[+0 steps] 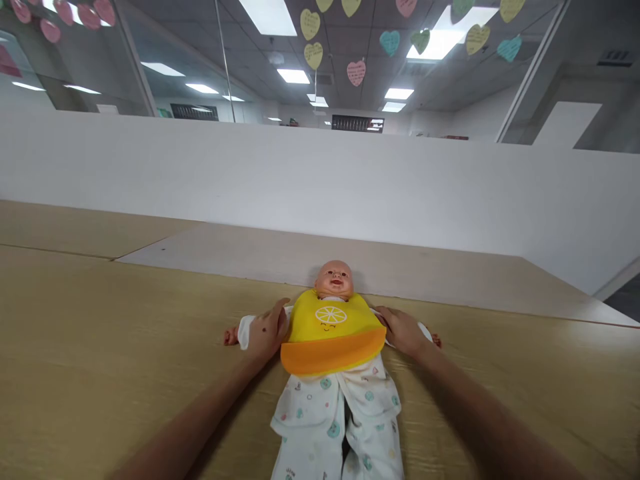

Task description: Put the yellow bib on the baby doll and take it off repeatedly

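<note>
Baby doll (334,280) lies on its back on a wooden table (100,333), between the hands. Left hand (267,330) sits on the doll's white sleeve (245,331), against the edge of the yellow bib (333,333). Right hand (403,331) rests at the bib's opposite edge, over the other arm. Patterned white pants (335,420) extend nearer the person, below both hands. White partition (300,187) stands beyond the doll.

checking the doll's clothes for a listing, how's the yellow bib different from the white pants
The bib is bright yellow with an orange lower band, while the pants are white. The bib has a single lemon-slice print; the pants have small scattered teal-and-pastel prints. The bib looks smooth and lies over the chest, while the pants look like soft, creased cloth around the legs. Both are worn by the baby doll, lying on its back on the table.
</note>
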`<state>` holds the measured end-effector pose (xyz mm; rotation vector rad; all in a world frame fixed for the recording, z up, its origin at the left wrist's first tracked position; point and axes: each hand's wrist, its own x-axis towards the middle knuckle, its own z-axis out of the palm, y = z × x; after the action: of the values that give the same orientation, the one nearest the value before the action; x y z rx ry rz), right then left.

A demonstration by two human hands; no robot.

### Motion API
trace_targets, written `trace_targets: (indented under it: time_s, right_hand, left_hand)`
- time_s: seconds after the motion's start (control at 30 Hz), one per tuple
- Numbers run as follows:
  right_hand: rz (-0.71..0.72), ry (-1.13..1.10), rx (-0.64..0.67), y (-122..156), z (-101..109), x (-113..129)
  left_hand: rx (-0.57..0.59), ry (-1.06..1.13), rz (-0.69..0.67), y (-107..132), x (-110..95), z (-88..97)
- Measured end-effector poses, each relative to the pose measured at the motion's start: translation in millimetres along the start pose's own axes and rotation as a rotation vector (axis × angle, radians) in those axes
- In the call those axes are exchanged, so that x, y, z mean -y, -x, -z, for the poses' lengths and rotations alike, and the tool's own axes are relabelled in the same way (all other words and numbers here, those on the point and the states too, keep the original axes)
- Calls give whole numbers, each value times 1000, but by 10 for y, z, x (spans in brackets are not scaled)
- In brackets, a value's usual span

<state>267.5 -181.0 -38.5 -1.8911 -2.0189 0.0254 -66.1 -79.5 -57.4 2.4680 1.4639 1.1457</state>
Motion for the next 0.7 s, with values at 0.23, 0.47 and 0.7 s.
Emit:
trace_targets:
  time_s: [0.23,0.47,0.7]
  right_hand:
    - [150,241,-36,345,-10,-129]
    - [150,287,-135,353,-107,-227]
    - [136,328,-158,350,-122,-273]
  left_hand:
    - [-39,-99,-274,57,184,51]
    - [-2,-143,-292,-65,246,117]
    - [5,-71,-297,-46,231,181]
